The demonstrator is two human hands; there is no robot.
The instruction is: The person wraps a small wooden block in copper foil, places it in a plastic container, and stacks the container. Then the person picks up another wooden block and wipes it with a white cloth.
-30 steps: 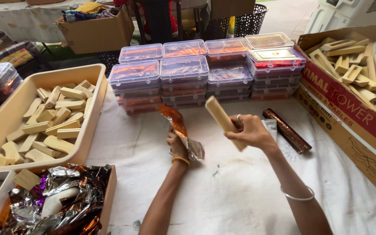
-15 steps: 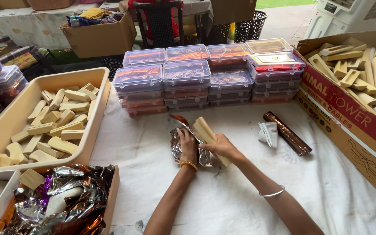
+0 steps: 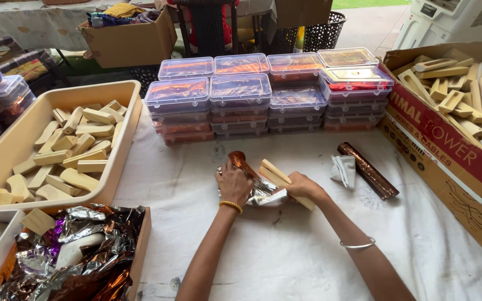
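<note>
Item: pale bar (image 3: 277, 177), lying tilted on a foil sheet (image 3: 258, 192) at mid-cloth (image 3: 308, 251), just in front of the stacked clear boxes (image 3: 241, 95). Right hand (image 3: 302, 187): fingers clenched over the bar's near end, pressing it onto the foil. Left hand (image 3: 234, 183): fingers closed on the foil's left edge, where a copper flap curls upward. Handling, as a judgement: keep the bar square to the foil edge, hold the sheet taut with the left hand, and roll tightly so no crease or gap forms; the thin foil looks easy to tear if pulled hard. Nearby: 1 wrapped brown bar (image 3: 368, 170) and a small white scrap (image 3: 343, 170) to the right, tray (image 3: 6, 150) of bare bars at left, carton (image 3: 447, 167) of bars at right, bin of crumpled foil (image 3: 85, 251) near left. Change: 1.0 s ago the right hand held the bar raised above the cloth and the left held the foil aloft; 0.5 s ago both had come down; now bar and foil rest flat on the cloth.
</note>
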